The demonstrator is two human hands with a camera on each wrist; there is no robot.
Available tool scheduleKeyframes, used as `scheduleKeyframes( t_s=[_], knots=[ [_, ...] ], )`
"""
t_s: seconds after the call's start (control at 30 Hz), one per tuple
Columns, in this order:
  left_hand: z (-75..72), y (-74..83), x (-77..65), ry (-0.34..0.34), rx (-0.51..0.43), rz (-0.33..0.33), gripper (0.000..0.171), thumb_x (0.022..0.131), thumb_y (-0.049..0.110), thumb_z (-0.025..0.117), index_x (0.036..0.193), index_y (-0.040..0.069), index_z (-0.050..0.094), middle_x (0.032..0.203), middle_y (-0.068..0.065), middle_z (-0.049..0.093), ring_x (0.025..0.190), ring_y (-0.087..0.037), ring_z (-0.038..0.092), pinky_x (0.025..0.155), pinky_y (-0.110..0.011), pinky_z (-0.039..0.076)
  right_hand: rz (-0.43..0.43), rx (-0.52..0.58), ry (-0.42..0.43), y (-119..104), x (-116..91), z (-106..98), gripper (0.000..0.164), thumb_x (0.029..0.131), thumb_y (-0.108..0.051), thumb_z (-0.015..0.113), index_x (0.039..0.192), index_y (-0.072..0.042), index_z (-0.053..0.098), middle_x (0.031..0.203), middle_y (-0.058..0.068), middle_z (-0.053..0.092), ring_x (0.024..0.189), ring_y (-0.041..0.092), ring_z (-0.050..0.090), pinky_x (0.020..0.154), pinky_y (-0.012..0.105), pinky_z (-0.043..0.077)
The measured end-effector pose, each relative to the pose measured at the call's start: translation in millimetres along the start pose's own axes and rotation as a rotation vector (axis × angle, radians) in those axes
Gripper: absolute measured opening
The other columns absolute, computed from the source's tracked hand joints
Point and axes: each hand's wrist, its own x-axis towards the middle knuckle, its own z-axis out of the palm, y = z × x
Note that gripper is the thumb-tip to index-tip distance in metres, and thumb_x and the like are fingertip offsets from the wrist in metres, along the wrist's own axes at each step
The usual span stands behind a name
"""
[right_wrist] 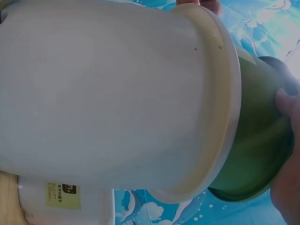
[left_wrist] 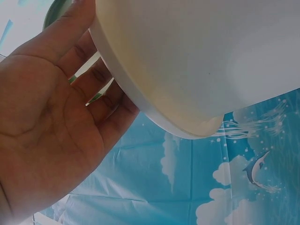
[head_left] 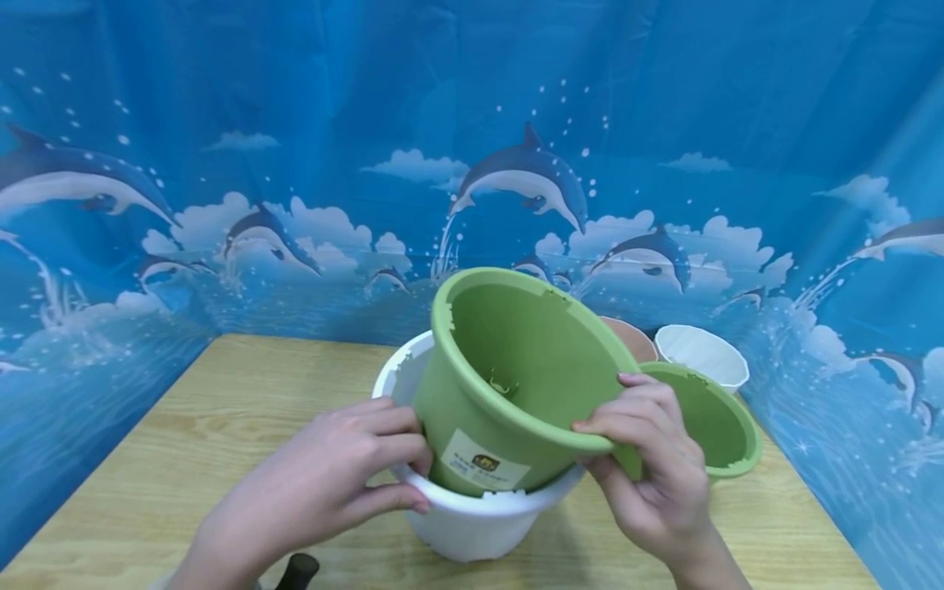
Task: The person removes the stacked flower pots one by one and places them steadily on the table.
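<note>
A green flowerpot (head_left: pixel 546 360) with a white label leans with its base inside a larger white flowerpot (head_left: pixel 472 524) on the table. My right hand (head_left: pixel 656 467) pinches the green pot's rim at its right, fingers over the edge and thumb underneath. On the left side, my left hand (head_left: pixel 354 459) holds the white pot's rim, thumb outside and fingertips between the two pots. The left wrist view shows the left fingers bent over the white rim (left_wrist: pixel 140 101). In the right wrist view the green pot (right_wrist: pixel 258 126) sticks out of the white one.
Behind to the right stand another green pot (head_left: pixel 711 418), a white fluted pot (head_left: pixel 701 356) and a brownish pot (head_left: pixel 630 338). A dark rounded object (head_left: pixel 298 571) shows at the bottom edge. A blue dolphin curtain (head_left: pixel 332 123) hangs behind the wooden table (head_left: pixel 243 393).
</note>
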Motion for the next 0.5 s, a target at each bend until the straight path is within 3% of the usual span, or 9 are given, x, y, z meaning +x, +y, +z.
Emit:
scheduleKeyframes(
  t_s=[0.5],
  knots=[
    [-0.3, 1.5, -0.3, -0.017, 0.001, -0.018, 0.021, 0.089, 0.053, 0.064, 0.095, 0.033, 0.066, 0.100, 0.023, 0.055, 0.086, 0.002, 0.049, 0.071, -0.022, 0.049, -0.013, 0.016, 0.054, 0.8, 2.1, -0.4, 0.021, 0.087, -0.013, 0.075, 0.086, 0.007, 0.069, 0.078, 0.015, 0.066, 0.083, 0.025, 0.054, 0.105, 0.041, 0.040]
  ],
)
